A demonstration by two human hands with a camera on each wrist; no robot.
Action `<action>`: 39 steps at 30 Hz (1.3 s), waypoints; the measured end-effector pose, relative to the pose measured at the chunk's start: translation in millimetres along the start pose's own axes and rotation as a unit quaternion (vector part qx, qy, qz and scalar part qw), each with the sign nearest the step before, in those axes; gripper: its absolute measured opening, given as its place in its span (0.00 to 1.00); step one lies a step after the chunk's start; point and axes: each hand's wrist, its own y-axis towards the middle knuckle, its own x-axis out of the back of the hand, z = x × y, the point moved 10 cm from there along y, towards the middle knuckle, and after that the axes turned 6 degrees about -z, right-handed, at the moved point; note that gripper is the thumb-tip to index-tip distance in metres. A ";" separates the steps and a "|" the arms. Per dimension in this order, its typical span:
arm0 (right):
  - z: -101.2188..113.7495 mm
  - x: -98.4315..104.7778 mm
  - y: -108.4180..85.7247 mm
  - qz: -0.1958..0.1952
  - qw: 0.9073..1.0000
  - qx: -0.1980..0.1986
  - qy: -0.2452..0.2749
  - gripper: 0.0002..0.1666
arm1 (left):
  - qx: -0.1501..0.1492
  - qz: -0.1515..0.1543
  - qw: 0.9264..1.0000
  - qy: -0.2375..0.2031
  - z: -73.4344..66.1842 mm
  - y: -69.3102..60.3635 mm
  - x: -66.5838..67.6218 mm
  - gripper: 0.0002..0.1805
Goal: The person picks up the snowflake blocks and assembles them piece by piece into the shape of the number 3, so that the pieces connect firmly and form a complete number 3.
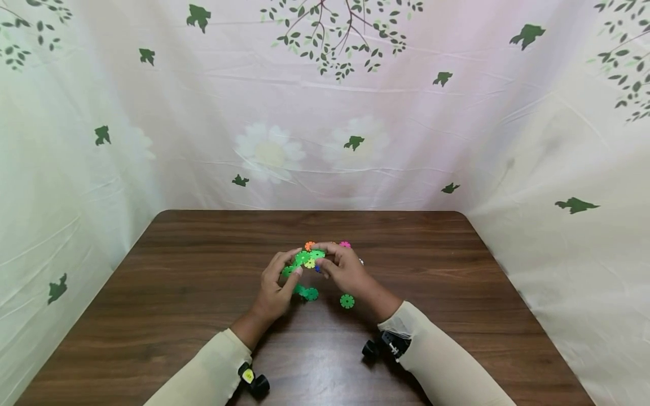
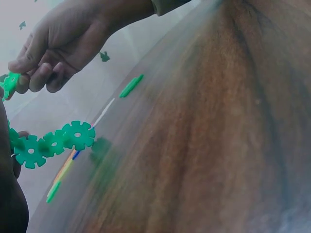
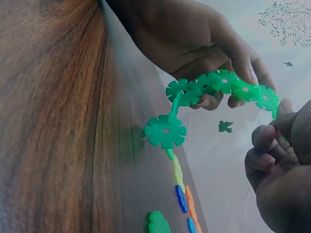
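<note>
A curved chain of green notched discs (image 3: 225, 81), slotted into one another, hangs above the table. My left hand (image 1: 275, 286) holds the chain with thumb and fingers along its length. At the chain's far end, my right hand (image 1: 347, 273) pinches a green disc (image 2: 9, 85) between thumb and finger. Whether that disc is slotted into its neighbour, I cannot tell. The chain's lower end (image 1: 311, 294) dangles below my left hand. In the left wrist view, my left hand shows only as a dark shape at the edge.
One loose green disc (image 1: 347, 301) lies on the brown wooden table (image 1: 203, 270) near my right forearm. Beyond my hands lie an orange disc (image 1: 309, 246), a pink disc (image 1: 345, 245), a yellow disc (image 1: 310, 263) and a blue disc (image 1: 317, 269). A printed curtain (image 1: 315, 186) encloses the back and sides.
</note>
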 end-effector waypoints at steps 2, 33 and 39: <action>1.1 -0.8 0.2 0.004 1.000 0.003 -0.001 0.22 | -0.004 0.003 1.000 -0.004 -0.1 -0.4 -0.6 0.24; -9.3 3.7 6.8 0.000 0.999 -0.014 -0.032 0.29 | -0.009 -0.058 0.998 -0.005 0.1 0.1 17.1 0.25; -17.9 12.4 5.2 -0.004 0.997 -0.009 -0.078 0.25 | -0.010 -0.061 0.998 -0.004 2.7 -1.1 24.7 0.25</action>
